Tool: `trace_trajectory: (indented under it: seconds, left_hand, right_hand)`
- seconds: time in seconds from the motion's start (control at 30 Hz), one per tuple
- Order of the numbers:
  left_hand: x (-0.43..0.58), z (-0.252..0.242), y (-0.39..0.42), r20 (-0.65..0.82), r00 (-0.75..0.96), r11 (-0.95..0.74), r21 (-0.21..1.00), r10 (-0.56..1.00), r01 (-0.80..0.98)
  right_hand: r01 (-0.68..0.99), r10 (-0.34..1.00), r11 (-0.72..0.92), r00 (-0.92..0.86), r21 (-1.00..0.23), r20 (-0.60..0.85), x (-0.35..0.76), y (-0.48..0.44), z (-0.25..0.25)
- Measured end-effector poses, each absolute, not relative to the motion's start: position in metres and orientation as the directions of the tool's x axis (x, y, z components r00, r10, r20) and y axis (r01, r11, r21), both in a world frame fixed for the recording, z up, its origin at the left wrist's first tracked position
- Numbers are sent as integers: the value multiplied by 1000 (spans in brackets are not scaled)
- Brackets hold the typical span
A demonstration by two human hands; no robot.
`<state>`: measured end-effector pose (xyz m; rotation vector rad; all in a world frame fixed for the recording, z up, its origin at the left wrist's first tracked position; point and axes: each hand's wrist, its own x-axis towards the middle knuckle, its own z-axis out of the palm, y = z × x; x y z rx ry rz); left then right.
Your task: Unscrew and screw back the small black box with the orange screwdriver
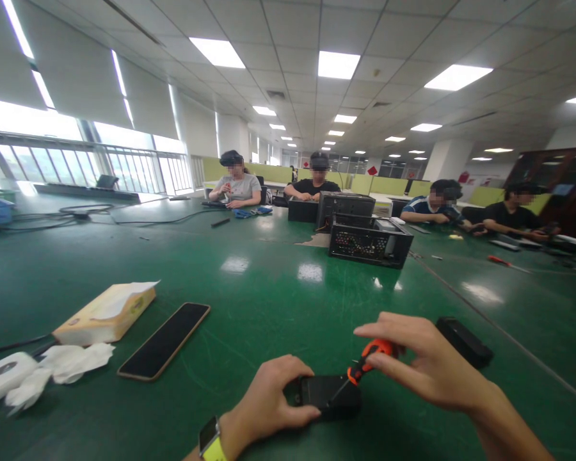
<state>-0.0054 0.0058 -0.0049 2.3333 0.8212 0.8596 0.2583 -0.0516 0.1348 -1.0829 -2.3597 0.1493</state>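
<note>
My left hand (281, 394) grips the left end of a small black box-shaped device (333, 392) lying on the green table, thumb on the near side and fingers on the far side. Above its right end, my right hand (420, 358) has its fingers around the handle of an orange-and-black screwdriver (363, 362), index finger stretched out over the handle. The screwdriver is tilted, its thin shaft running down left to the top of the device. Just right of my right hand lies a second black piece (463, 341), partly behind the hand.
To the left lie a smartphone (166, 340), a tissue pack (108, 314), crumpled tissues (67, 368) and a white object (7, 378). Open black computer cases (369, 240) stand farther back. Several people sit around the table. Another screwdriver (502, 260) lies at the right.
</note>
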Motion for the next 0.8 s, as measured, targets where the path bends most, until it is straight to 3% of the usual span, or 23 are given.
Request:
trace_trajectory:
  seconds: [0.17,0.47,0.67,0.8]
  left_hand:
    - [-6,-6,6,394,617,-684,642,681,345]
    - [-6,-7,6,397,614,-684,643,682,344]
    - [-6,-7,7,395,616,-685,641,682,347]
    - [-6,-7,6,398,612,-684,643,683,345]
  right_hand:
    - [602,729,684,-582,-412,361,262,-54,143]
    - [503,687,726,-568,-470,453,257,-49,137]
    - [635,629,732,-491,-246,603,254,-41,119]
    - [669,681,690,-473,-275,559,256,-42,119]
